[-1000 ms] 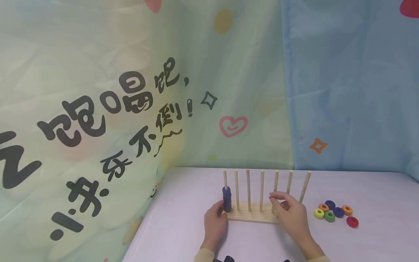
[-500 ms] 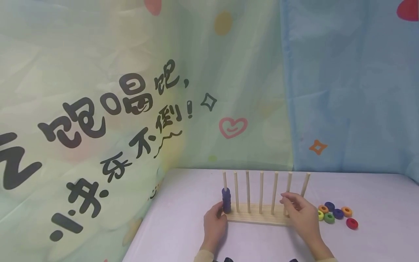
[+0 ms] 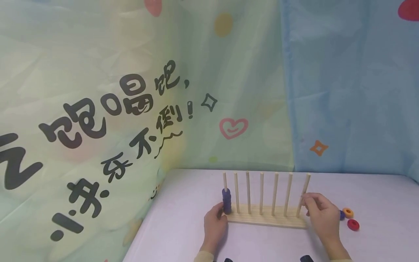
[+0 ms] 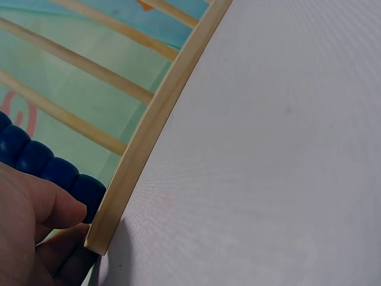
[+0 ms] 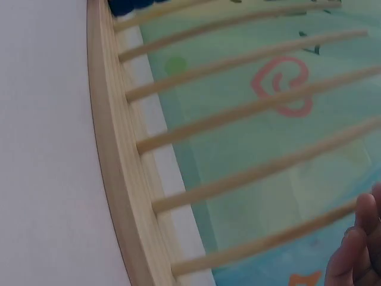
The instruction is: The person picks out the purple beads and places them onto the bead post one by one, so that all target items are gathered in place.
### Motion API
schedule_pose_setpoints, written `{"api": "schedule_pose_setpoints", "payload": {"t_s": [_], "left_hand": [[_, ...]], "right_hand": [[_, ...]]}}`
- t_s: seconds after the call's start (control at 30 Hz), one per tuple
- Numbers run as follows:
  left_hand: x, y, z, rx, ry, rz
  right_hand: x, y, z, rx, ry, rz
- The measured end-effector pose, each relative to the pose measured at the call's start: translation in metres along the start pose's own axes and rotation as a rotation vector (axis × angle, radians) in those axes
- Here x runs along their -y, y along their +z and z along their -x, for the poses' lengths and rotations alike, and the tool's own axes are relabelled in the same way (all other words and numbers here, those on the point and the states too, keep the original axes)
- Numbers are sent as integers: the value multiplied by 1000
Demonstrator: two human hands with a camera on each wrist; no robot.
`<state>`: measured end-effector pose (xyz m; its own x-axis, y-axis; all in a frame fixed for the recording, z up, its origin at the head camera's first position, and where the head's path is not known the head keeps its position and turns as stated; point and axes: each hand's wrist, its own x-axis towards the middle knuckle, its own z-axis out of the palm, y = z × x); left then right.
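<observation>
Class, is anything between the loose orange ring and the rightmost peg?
Yes: in the head view, the right hand and a partly hidden blue ring lie between the orange ring and the rightmost peg.

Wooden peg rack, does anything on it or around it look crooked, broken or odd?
Nothing stands out. The rack and its pegs look unbroken, with blue beads stacked on the leftmost. A red bead, an orange bead and a partly hidden blue bead lie loose beside the right hand.
</observation>
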<state>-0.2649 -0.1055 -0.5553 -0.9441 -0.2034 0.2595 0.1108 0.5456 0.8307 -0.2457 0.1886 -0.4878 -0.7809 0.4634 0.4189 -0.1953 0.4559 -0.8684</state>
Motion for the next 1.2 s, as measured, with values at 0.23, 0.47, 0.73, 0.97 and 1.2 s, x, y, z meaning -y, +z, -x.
{"api": "schedule_pose_setpoints", "payload": {"t_s": [0.23,0.47,0.73,0.97,1.2], "left_hand": [[1,1,-2,3,-14,6],[2,2,-1,3,-11,3],[3,2,-1,-6,1,-2],[2,1,0,-17,17,0],[2,1,0,-7,0,0]], "right_hand": [[-16,-17,-12,-44,93,82],[-40,-28,-21,-99,85,209],[-61,-44,-25,-93,182,305],[-72,-51,-28,-109,227,336],[-82,-60,-30,-88,267,373]]}}
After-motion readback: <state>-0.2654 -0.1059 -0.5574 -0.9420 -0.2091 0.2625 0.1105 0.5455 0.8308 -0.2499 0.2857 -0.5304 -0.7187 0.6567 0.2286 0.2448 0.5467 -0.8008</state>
